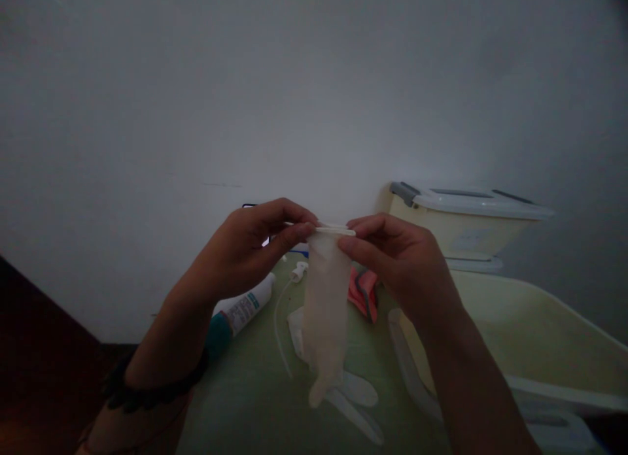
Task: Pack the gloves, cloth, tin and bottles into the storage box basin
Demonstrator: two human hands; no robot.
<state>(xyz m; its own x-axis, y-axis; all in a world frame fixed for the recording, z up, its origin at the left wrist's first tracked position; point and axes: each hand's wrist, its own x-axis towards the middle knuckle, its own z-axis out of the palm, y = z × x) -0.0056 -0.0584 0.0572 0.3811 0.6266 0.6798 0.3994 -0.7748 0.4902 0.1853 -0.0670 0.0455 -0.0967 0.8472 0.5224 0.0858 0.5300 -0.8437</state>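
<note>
A whitish, thin disposable glove (326,304) hangs cuff up between my two hands, its fingers pointing down over the table. My left hand (255,249) pinches the left side of the rolled cuff between thumb and fingertips. On the other side of the cuff, my right hand (397,255) grips the rim in the same way. Below, a second white glove (356,403) appears to lie on the table, partly covered by the hanging one. Behind the raised glove, a white item (296,331) is mostly hidden.
On the green table (245,403) lie a white bottle (248,304) with a teal end, a pump head (298,272) with its tube, and a red-and-grey cloth (364,295). A lidded storage box (461,226) and an open cream bin (530,318) stand right. The wall (294,102) rises behind.
</note>
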